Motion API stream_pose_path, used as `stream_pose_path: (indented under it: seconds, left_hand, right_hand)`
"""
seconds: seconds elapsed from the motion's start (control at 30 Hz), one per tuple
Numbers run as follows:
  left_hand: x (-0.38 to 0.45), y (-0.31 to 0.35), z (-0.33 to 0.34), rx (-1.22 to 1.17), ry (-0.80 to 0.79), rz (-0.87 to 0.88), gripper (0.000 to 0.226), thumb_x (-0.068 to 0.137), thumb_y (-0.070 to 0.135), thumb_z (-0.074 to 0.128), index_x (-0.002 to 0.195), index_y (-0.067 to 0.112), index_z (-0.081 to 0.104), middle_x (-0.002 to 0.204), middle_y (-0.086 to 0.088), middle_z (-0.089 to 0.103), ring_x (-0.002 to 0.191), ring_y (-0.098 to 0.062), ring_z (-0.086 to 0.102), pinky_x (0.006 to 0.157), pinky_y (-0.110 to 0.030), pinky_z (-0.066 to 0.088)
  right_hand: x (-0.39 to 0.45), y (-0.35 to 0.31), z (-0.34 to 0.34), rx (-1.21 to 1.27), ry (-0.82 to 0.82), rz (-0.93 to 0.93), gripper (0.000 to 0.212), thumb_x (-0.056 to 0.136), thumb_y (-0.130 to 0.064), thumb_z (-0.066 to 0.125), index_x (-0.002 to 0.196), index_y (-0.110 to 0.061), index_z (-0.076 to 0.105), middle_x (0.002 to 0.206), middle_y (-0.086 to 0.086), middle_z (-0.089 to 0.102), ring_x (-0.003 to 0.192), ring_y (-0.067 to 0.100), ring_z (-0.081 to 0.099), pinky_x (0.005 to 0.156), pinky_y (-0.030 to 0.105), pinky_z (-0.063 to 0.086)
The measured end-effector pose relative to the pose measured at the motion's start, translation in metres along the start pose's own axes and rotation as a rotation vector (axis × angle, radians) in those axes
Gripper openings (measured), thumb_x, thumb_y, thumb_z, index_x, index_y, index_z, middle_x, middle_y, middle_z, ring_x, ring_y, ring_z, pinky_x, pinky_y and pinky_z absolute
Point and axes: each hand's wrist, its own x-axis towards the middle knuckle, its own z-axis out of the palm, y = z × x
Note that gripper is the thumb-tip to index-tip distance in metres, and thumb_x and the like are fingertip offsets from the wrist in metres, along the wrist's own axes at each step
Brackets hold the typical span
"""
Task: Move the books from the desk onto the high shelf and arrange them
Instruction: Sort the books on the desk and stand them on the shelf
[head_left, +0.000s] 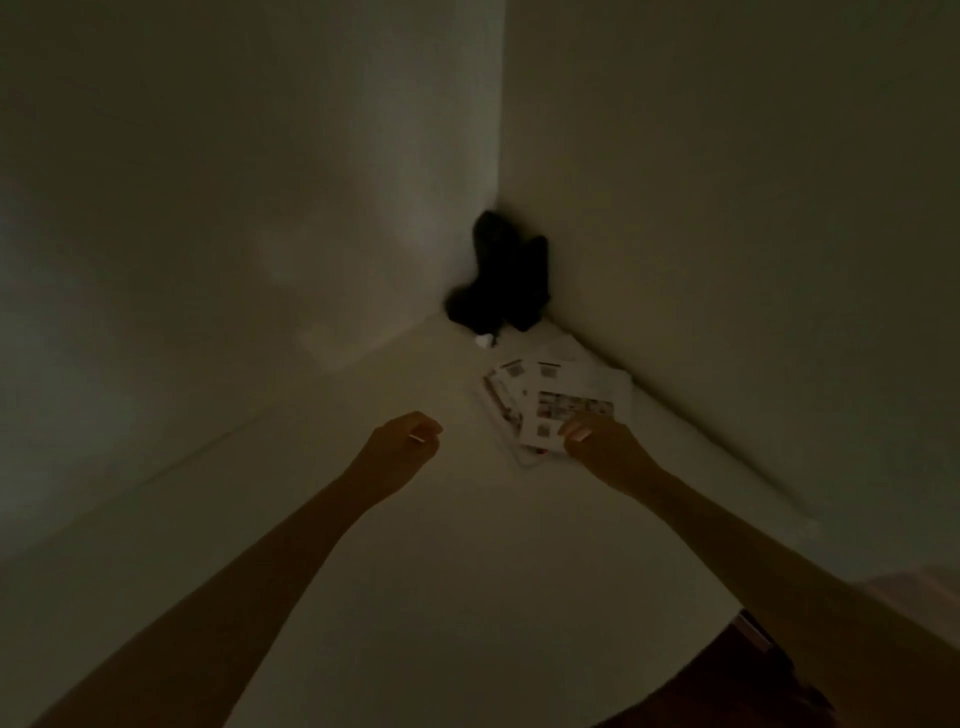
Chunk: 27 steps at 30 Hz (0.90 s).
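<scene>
The scene is dim. A small pile of flat white books or booklets (558, 397) with printed covers lies on a white shelf surface (415, 545) near the corner of two walls. My right hand (597, 441) reaches to the pile's near edge, its fingertips touching the top cover; whether it pinches the cover is too dark to tell. To the left of the pile, my left hand (402, 441) hovers over the bare surface with fingers loosely curled and nothing in it.
A dark, soft-looking object (498, 280) sits upright in the corner behind the pile. White walls close in on the left and right. At the lower right a dark object (753, 670) and something pale lie at the frame's edge.
</scene>
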Motion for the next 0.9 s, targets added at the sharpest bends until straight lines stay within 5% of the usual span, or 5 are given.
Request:
stream_pose_path:
  seconds: [0.17,0.33,0.6,0.77,0.9]
  left_hand:
    - [0.070,0.005,0.062,-0.061,-0.032,-0.119,0.017,0.088,0.005,0.060,0.103,-0.002,0.063,0.109,-0.016,0.063,0.081,-0.003,0.058,0.073,-0.016,0.042]
    - [0.137,0.018,0.091,-0.102,-0.007,-0.262,0.031,0.090,0.009,0.058,0.120,0.002,0.054,0.126,-0.017,0.049,0.116,-0.030,0.050,0.084,-0.025,0.037]
    - [0.221,0.034,0.104,0.152,-0.157,-0.291,0.052,0.092,0.044,0.051,0.128,0.006,0.046,0.131,-0.019,0.041,0.122,-0.035,0.042,0.098,-0.038,0.037]
    - [0.214,0.031,0.110,0.178,-0.263,-0.462,0.063,0.091,0.057,0.041,0.127,0.005,0.041,0.123,-0.014,0.051,0.109,-0.033,0.053,0.083,-0.034,0.041]
    - [0.203,0.016,0.112,-0.009,-0.224,-0.619,0.046,0.080,0.054,0.063,0.085,0.010,0.053,0.082,-0.006,0.053,0.071,-0.020,0.053,0.072,-0.031,0.045]
  right_hand:
    - [0.064,0.062,-0.027,0.042,0.290,0.287,0.038,0.092,-0.023,0.056,0.123,-0.002,0.050,0.128,0.021,0.050,0.120,0.035,0.046,0.095,0.037,0.039]
    - [0.105,0.079,-0.020,0.166,0.282,0.527,0.080,0.089,-0.041,0.058,0.147,-0.003,0.017,0.150,0.020,0.022,0.135,0.036,0.027,0.105,0.045,0.031]
    - [0.130,0.071,0.015,0.265,0.328,0.690,0.067,0.086,-0.036,0.061,0.134,-0.004,0.026,0.135,0.018,0.027,0.119,0.040,0.041,0.088,0.043,0.039]
    - [0.130,0.063,0.020,0.290,0.329,0.749,0.081,0.086,-0.041,0.063,0.140,-0.001,0.018,0.139,0.020,0.028,0.122,0.038,0.040,0.091,0.042,0.040]
    - [0.128,0.056,0.021,0.268,0.296,0.758,0.076,0.086,-0.043,0.062,0.137,-0.001,0.025,0.139,0.020,0.028,0.124,0.038,0.037,0.095,0.043,0.038]
